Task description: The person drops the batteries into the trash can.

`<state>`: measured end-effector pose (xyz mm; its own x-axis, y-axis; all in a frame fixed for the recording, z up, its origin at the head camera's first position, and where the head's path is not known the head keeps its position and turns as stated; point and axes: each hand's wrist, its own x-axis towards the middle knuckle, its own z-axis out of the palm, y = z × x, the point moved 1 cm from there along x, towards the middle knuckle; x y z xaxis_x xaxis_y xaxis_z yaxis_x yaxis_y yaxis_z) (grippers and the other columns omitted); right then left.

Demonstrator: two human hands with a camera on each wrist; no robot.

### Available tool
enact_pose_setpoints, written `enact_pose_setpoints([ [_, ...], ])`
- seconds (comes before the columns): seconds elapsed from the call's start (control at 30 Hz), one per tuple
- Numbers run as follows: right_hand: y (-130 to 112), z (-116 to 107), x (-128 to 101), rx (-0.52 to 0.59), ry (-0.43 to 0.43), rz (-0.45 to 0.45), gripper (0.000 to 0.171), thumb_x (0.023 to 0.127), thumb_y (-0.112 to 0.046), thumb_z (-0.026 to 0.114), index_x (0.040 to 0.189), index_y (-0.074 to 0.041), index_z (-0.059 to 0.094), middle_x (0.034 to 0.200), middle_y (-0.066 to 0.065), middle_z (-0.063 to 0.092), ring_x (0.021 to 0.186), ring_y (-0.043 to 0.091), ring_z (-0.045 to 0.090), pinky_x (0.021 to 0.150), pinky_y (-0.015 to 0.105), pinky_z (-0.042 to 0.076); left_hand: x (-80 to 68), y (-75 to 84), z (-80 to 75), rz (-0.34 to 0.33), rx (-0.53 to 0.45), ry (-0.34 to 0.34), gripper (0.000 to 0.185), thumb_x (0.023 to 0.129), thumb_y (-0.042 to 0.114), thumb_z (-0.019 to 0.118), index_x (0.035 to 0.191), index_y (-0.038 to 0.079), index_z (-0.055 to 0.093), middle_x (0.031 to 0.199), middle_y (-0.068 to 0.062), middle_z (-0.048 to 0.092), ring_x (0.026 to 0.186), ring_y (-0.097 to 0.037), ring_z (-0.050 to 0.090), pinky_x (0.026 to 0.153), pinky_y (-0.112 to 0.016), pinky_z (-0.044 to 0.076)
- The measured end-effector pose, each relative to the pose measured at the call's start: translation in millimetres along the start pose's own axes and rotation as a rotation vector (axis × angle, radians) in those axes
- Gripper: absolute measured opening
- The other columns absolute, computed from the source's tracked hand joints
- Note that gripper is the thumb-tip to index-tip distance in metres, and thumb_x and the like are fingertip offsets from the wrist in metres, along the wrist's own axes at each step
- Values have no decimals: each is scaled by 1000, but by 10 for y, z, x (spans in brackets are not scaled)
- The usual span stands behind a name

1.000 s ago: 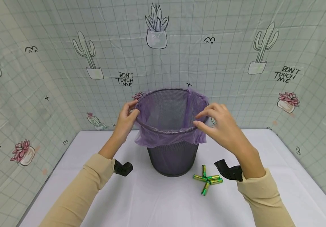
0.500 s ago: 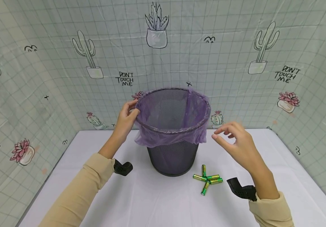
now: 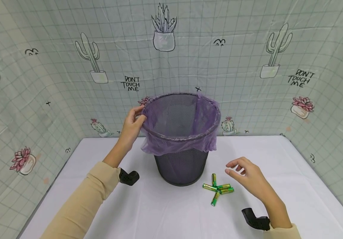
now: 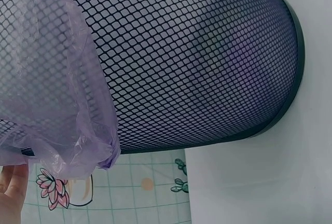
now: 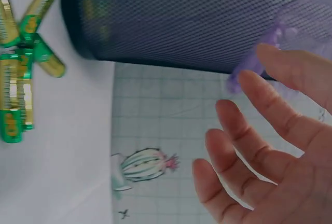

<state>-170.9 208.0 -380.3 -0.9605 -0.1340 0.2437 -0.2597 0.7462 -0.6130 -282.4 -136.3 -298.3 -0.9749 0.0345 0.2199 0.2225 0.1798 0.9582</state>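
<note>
A white table [image 3: 279,166] set against cactus-print sheeting carries a black mesh bin [image 3: 181,166], standing upright near its middle with a purple liner [image 3: 177,144] folded over the rim. Just beside the bin's base, toward the right, four green batteries [image 3: 217,190] lie in a loose, crossed cluster on the tabletop.

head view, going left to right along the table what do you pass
left hand gripping the purple bag at the rim → black mesh bin → green batteries → right hand, open above the table
</note>
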Motion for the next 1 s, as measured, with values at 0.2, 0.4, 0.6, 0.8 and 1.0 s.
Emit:
enact_pose_setpoints([
  [0.2,147,185,-158,74,-122,69,22,86,-25,64,102,-10,65,93,-1,61,80,6,49,65,23,44,4,1,1,-2,2,1,50,90,10,42,139,7,37,137,-12,44,113,-20,48,79,-18,38],
  [0.4,248,358,-284,138,-273,181,22,86,-28,63,99,-10,66,86,-1,60,76,9,49,63,23,41,-7,13,9,-7,3,-2,50,90,11,42,140,7,37,137,-13,43,115,-22,47,82,-21,39],
  [0.6,257,526,-331,127,-348,282,25,87,-27,62,95,-4,66,83,1,62,74,13,50,62,26,42,2,3,3,-10,-14,4,50,90,10,42,139,7,37,137,-13,44,115,-22,48,84,-21,39],
  [0.8,175,775,-347,4,-283,422,25,86,-29,62,74,-7,61,61,-1,47,58,13,41,51,26,33,1,2,3,-8,-16,1,50,89,10,42,139,7,37,136,-13,44,117,-23,47,85,-23,39],
  [1.0,87,895,-357,-85,-222,456,32,84,-24,63,59,-10,49,54,-3,37,50,10,33,46,23,27,0,-13,1,-6,-9,-1,50,90,10,42,139,7,37,136,-13,43,119,-24,47,85,-23,38],
])
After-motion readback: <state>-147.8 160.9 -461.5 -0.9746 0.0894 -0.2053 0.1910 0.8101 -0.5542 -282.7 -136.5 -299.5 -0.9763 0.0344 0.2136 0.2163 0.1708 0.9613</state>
